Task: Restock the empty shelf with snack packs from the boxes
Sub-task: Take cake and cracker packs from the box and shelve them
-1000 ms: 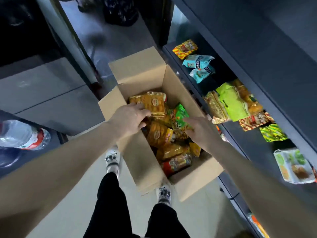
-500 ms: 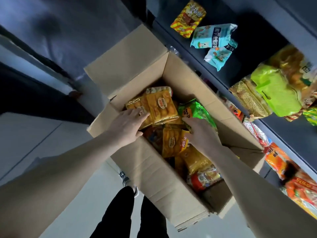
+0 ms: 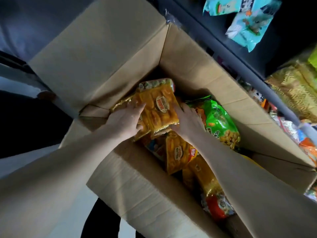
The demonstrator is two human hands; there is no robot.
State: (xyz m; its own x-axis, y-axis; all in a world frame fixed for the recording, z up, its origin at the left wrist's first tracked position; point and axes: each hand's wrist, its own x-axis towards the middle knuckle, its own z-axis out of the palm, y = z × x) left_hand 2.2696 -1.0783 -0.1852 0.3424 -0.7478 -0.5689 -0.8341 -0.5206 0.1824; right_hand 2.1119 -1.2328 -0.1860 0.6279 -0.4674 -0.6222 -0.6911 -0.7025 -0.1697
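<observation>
An open cardboard box [image 3: 202, 66] fills the middle of the view, holding several snack packs. On top lies a yellow-orange snack pack [image 3: 157, 107] with an oval label. My left hand [image 3: 123, 121] grips its left edge, fingers curled over the pack. My right hand [image 3: 187, 121] holds its right edge from the other side. A green snack pack [image 3: 217, 121] lies just right of my right hand. More yellow packs [image 3: 178, 153] and a red-ended pack [image 3: 216, 206] lie lower in the box, partly hidden by my right forearm.
The dark shelf [image 3: 223, 47] runs along the right, its edge close to the box. On it lie teal packs [image 3: 247, 21], a gold zigzag pack [image 3: 295, 93] and orange packs [image 3: 308, 148]. Box flaps stand open at the top left and bottom. Pale floor shows at the left.
The view has closed in on the box. Both hands moved inward from separate packs onto the top yellow-orange pack, one at each side.
</observation>
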